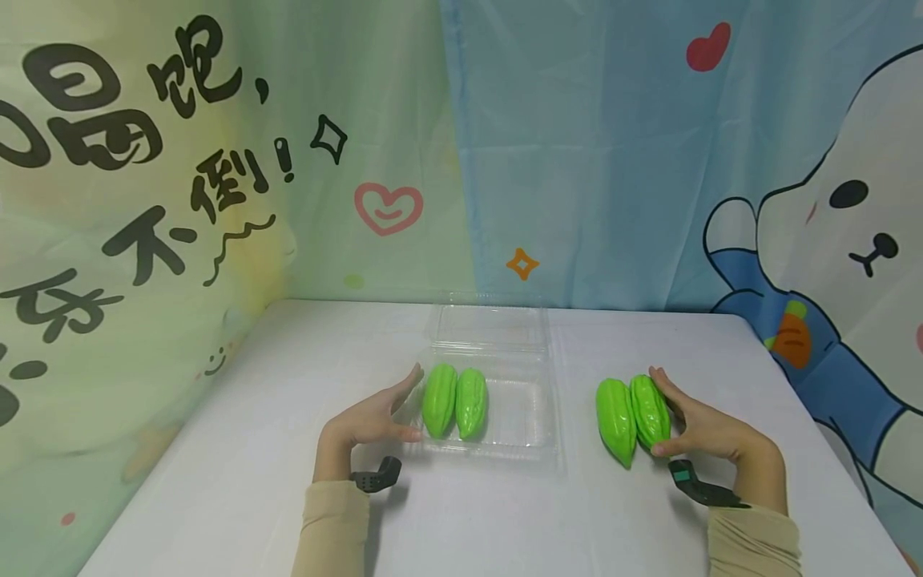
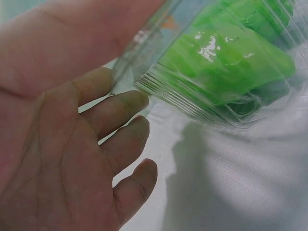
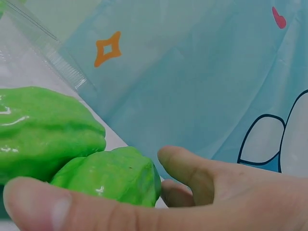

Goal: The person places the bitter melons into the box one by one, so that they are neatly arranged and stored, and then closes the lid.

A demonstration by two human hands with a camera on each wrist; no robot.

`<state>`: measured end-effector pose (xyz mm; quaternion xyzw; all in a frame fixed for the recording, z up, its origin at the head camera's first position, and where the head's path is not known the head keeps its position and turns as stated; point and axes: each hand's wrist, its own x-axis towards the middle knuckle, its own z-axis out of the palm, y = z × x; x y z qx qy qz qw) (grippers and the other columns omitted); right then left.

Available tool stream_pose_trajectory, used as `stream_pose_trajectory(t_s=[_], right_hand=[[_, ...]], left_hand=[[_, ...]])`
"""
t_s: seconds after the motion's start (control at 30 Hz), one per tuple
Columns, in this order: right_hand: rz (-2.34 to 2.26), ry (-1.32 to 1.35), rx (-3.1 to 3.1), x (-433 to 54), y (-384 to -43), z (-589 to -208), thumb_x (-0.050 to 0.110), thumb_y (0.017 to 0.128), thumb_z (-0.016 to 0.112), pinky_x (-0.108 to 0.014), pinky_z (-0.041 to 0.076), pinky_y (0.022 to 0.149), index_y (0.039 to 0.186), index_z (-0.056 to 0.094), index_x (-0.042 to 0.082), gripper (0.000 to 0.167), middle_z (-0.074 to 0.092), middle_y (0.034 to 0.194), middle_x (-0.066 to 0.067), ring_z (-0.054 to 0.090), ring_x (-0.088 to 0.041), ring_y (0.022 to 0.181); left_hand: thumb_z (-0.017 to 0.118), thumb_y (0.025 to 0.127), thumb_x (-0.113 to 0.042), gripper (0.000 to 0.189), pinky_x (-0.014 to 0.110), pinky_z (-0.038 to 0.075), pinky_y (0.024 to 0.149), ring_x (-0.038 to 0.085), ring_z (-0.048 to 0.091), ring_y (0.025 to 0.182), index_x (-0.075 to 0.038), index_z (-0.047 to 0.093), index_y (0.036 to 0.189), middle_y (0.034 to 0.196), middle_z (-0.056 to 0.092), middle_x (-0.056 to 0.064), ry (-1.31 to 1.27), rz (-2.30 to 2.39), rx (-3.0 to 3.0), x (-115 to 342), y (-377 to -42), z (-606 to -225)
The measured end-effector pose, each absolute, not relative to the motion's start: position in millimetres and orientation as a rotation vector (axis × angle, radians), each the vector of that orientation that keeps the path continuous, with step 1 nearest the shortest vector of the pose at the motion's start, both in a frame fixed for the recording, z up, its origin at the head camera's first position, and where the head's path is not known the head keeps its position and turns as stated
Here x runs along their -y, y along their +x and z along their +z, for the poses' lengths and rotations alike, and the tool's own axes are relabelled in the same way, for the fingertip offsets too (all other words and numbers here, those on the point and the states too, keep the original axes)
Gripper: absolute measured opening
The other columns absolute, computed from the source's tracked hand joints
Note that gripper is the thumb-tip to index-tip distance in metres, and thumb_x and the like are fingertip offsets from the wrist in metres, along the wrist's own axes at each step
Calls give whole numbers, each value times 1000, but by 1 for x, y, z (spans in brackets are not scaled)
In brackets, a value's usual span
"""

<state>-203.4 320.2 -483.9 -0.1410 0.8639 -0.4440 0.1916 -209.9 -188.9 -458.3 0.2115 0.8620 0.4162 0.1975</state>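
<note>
Two glossy green ridged gourds lie side by side in the left part of a clear plastic clamshell box (image 1: 522,405), a left one (image 1: 439,400) and a right one (image 1: 472,404). My left hand (image 1: 371,413) is at the box's left side, fingers spread; in the left wrist view its fingertips (image 2: 139,130) are by the ribbed plastic wall. Farther right, another pair of gourds rests on the table: one (image 1: 616,421) beside a second (image 1: 650,410). My right hand (image 1: 703,421) arches around the second gourd's right side, thumb near its front end, a finger near its back end.
The box's lid (image 1: 490,327) is folded back toward the curtain (image 1: 577,160) behind the table. A white cloth covers the table (image 1: 505,521). Dark wrist devices, one left (image 1: 378,475) and one right (image 1: 699,485), sit close over the cloth.
</note>
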Motion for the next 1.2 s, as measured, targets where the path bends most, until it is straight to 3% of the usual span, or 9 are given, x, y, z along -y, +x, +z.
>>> stream_pose_trajectory(t_s=[0.27, 0.5, 0.63, 0.97, 1.2], right_hand=[[-1181, -399, -2463, -318, -203, -483, 21, 66, 86, -76, -2, 103, 151, -13, 11, 132, -21, 153, -28, -15, -55, 137], [-1146, -377, -2491, -316, -202, -481, 24, 65, 87, -77, -2, 103, 152, -11, 9, 132, -21, 153, -27, -15, -55, 137], [-1153, -374, -2491, -314, -202, -481, 23, 65, 87, -76, 0, 103, 152, -11, 8, 131, -19, 153, -29, -13, -55, 137], [-1144, -373, -2510, -313, -204, -481, 23, 64, 86, -76, 4, 104, 152, -6, 5, 129, -10, 154, -31, -6, -56, 139], [-1151, -367, -2512, -313, -204, -482, 24, 64, 86, -74, 6, 106, 152, -5, 5, 128, -8, 155, -30, -4, -55, 139]], left_hand=[[77, 77, -20, 105, 49, 20, 118, 34, 10, 146, 1, 6, 151, 159, 4, 17, 612, 1155, -2399, 185, -202, -438], [79, 75, -32, 111, 45, 18, 120, 27, 8, 148, -12, 2, 154, 161, 2, 6, 607, 1123, -2434, 194, -220, -474], [79, 74, -36, 113, 43, 17, 120, 25, 8, 148, -13, 2, 154, 161, 2, 5, 602, 1120, -2426, 194, -220, -474], [79, 75, -31, 111, 46, 19, 119, 27, 9, 148, -12, 3, 154, 161, 3, 7, 604, 1133, -2428, 194, -219, -474], [78, 78, -21, 107, 48, 17, 119, 31, 7, 147, -3, 3, 152, 160, 2, 13, 612, 1117, -2435, 189, -212, -459]])
